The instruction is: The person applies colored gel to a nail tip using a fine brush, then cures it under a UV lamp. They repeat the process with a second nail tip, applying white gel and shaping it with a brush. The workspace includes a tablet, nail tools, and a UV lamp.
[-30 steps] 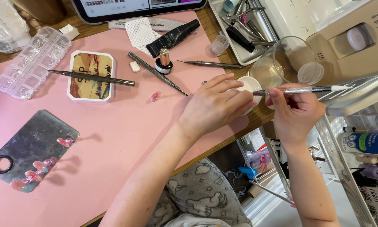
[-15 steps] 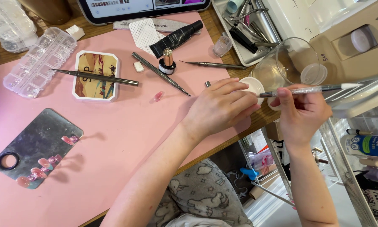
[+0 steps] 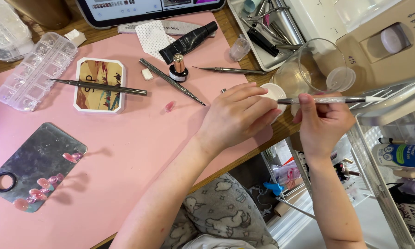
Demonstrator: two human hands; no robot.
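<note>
A pink mat [image 3: 124,152] covers the brown wooden table [image 3: 235,27], and on it sit a silvery metal palette [image 3: 36,157] bearing glossy pink nail tips [image 3: 41,184] and a white-edged square tile [image 3: 99,85] with a tan, red and teal picture. The brush [image 3: 329,99] has a glittery silver handle (its end is white), the small jar [image 3: 274,92] is white, and the tube [image 3: 189,41] is black. The trousers [image 3: 221,212] are grey with a white animal print.

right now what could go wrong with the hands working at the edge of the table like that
1. The white jar under the left hand sits close to the table edge; a nudge might send it off.
2. The right hand holds the brush level beside the glass cup, so a stray sweep could tip the cup.
3. The left forearm lies on the pink mat; dragging it might shift the loose pink nail.
</note>
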